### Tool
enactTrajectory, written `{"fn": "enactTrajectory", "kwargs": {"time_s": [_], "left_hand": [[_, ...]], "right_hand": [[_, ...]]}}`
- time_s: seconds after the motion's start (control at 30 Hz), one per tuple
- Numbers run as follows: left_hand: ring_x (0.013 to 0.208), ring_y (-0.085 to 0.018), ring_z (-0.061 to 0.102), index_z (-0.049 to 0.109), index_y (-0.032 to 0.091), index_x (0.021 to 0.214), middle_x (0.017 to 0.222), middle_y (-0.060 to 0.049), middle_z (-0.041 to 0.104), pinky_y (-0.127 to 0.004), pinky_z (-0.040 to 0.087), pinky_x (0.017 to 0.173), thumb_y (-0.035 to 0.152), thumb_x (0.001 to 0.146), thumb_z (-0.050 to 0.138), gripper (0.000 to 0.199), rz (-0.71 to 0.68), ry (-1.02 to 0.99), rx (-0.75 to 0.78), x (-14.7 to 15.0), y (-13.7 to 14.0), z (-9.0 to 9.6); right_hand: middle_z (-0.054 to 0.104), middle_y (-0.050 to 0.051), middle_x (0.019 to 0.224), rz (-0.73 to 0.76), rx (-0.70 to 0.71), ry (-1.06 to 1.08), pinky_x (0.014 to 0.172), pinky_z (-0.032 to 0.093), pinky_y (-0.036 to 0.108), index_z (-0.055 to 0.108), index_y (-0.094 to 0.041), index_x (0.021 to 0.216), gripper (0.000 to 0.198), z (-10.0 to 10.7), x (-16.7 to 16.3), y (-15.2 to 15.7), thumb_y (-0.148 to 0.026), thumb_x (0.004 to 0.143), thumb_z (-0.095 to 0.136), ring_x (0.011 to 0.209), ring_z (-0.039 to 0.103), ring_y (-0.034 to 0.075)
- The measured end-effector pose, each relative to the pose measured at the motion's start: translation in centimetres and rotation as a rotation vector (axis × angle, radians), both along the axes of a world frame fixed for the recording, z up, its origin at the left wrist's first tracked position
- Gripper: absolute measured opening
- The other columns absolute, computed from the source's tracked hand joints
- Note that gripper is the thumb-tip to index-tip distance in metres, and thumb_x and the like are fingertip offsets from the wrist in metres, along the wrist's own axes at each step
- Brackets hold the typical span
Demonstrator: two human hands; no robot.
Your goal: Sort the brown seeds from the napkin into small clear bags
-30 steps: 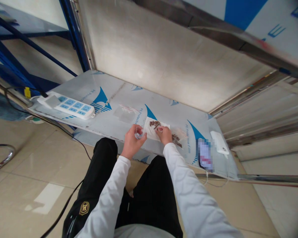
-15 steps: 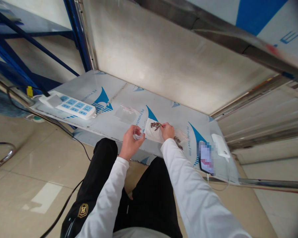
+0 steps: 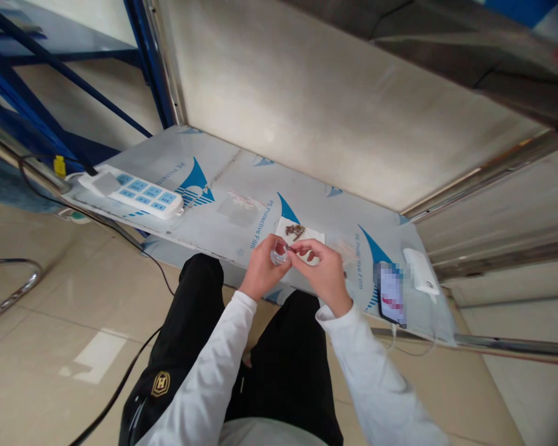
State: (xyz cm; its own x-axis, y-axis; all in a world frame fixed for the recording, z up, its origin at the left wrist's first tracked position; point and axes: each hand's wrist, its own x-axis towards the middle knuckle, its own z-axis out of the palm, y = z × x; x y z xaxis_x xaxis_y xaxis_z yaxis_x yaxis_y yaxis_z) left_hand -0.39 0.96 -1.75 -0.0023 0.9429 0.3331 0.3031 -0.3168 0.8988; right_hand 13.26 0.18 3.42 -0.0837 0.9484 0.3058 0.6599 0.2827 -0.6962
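Note:
My left hand (image 3: 259, 267) is closed around a small clear plastic container (image 3: 278, 254), holding it above the front edge of the shelf. Fingertips of my right hand (image 3: 324, 270) pinch a small dark brown piece (image 3: 291, 249) right beside the container; whether it touches the container I cannot tell. Behind both hands lies a sheet of white paper (image 3: 317, 236) with a little pile of brown pieces (image 3: 294, 231) on it. The near part of the paper is hidden by my hands.
The shelf (image 3: 232, 176) is covered in printed protective film. A white power strip (image 3: 144, 197) lies at its left, with a clear plastic bag (image 3: 244, 209) between it and the paper. To the right are a phone (image 3: 391, 296) and a white cabled device (image 3: 421, 271).
My right hand has left the pile on the paper and moved left and nearer to me, to the container. My left hand has shifted slightly right with the container still in it.

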Motion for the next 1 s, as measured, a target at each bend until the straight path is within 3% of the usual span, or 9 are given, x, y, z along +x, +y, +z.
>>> {"fn": "enactTrajectory", "kwargs": {"time_s": [0.1, 0.23, 0.3, 0.4, 0.53, 0.67, 0.73, 0.87, 1.0], "left_hand": [[0.069, -0.013, 0.053, 0.05, 0.02, 0.085, 0.076, 0.002, 0.056, -0.024, 0.04, 0.066, 0.016, 0.068, 0.059, 0.02, -0.05, -0.001, 0.008, 0.5, -0.2, 0.3], [0.068, -0.013, 0.051, 0.048, 0.02, 0.08, 0.073, 0.002, 0.054, -0.024, 0.039, 0.065, 0.016, 0.069, 0.058, 0.016, -0.087, -0.011, 0.011, 0.7, -0.4, 0.5], [0.068, -0.013, 0.05, 0.047, 0.02, 0.08, 0.073, 0.002, 0.053, -0.024, 0.038, 0.065, 0.014, 0.069, 0.057, 0.016, -0.097, -0.018, 0.023, 0.7, -0.4, 0.5], [0.071, -0.013, 0.05, 0.048, 0.02, 0.087, 0.078, 0.001, 0.054, -0.025, 0.04, 0.068, 0.016, 0.067, 0.06, 0.023, -0.119, -0.014, 0.034, 0.5, -0.5, 0.6], [0.071, -0.013, 0.048, 0.048, 0.019, 0.098, 0.079, 0.002, 0.052, -0.026, 0.041, 0.067, 0.029, 0.062, 0.072, 0.044, -0.163, -0.104, -0.023, 0.2, -0.8, 1.5], [0.071, -0.012, 0.051, 0.05, 0.02, 0.094, 0.081, 0.0, 0.054, -0.024, 0.045, 0.062, 0.038, 0.076, 0.061, 0.028, -0.26, -0.427, -0.2, 0.3, -0.9, 2.6], [0.07, -0.012, 0.053, 0.051, 0.02, 0.088, 0.08, -0.001, 0.057, -0.024, 0.046, 0.06, 0.042, 0.083, 0.053, 0.023, -0.23, -0.551, -0.249, 0.6, -0.8, 2.9], [0.071, -0.011, 0.057, 0.056, 0.018, 0.082, 0.075, -0.001, 0.061, -0.025, 0.049, 0.069, 0.043, 0.084, 0.055, 0.025, -0.079, -0.658, -0.17, 1.4, -0.7, 2.8], [0.073, -0.013, 0.061, 0.061, 0.017, 0.083, 0.079, -0.003, 0.066, -0.027, 0.05, 0.071, 0.04, 0.08, 0.063, 0.023, -0.05, -0.749, -0.167, 2.0, -1.1, 2.6]], "right_hand": [[0.071, 0.002, 0.082, 0.094, -0.013, -0.153, 0.069, 0.046, 0.027, 0.07, -0.022, 0.089, 0.012, 1.8, -0.7, -0.8, -0.024, 0.08, 0.064, 0.073, 0.061, 0.015], [0.071, 0.004, 0.086, 0.184, -0.043, -0.292, 0.079, 0.046, 0.032, 0.07, -0.021, 0.098, 0.018, 2.3, -0.5, -0.7, -0.027, 0.084, 0.061, 0.086, 0.062, 0.02], [0.071, 0.004, 0.086, 0.231, -0.057, -0.284, 0.079, 0.046, 0.032, 0.068, -0.021, 0.102, 0.022, 2.2, -0.3, -0.6, -0.032, 0.084, 0.063, 0.087, 0.062, 0.02], [0.07, 0.003, 0.083, 0.312, -0.081, -0.252, 0.074, 0.047, 0.03, 0.069, -0.021, 0.092, 0.015, 2.3, 0.2, -0.5, -0.033, 0.083, 0.064, 0.078, 0.062, 0.017], [0.067, 0.005, 0.089, 0.286, -0.066, -0.211, 0.072, 0.048, 0.03, 0.07, -0.021, 0.083, 0.012, 2.7, 1.8, 0.0, -0.028, 0.085, 0.06, 0.079, 0.062, 0.017], [0.062, 0.009, 0.111, 0.224, -0.091, 0.028, 0.077, 0.051, 0.031, 0.067, -0.02, 0.084, 0.016, 2.4, 2.7, 0.0, -0.034, 0.083, 0.06, 0.093, 0.062, 0.018], [0.067, 0.007, 0.1, 0.153, -0.156, 0.238, 0.078, 0.051, 0.032, 0.064, -0.021, 0.091, 0.019, 1.9, 2.4, -0.2, -0.037, 0.081, 0.063, 0.09, 0.064, 0.018], [0.07, 0.003, 0.086, -0.025, -0.279, 0.569, 0.076, 0.052, 0.03, 0.061, -0.021, 0.107, 0.043, 1.0, 0.9, -0.8, -0.039, 0.071, 0.073, 0.08, 0.065, 0.016], [0.071, 0.005, 0.08, -0.079, -0.289, 0.623, 0.073, 0.051, 0.03, 0.069, -0.016, 0.086, 0.029, 0.8, -0.1, -1.2, -0.041, 0.072, 0.07, 0.075, 0.064, 0.016]]}}
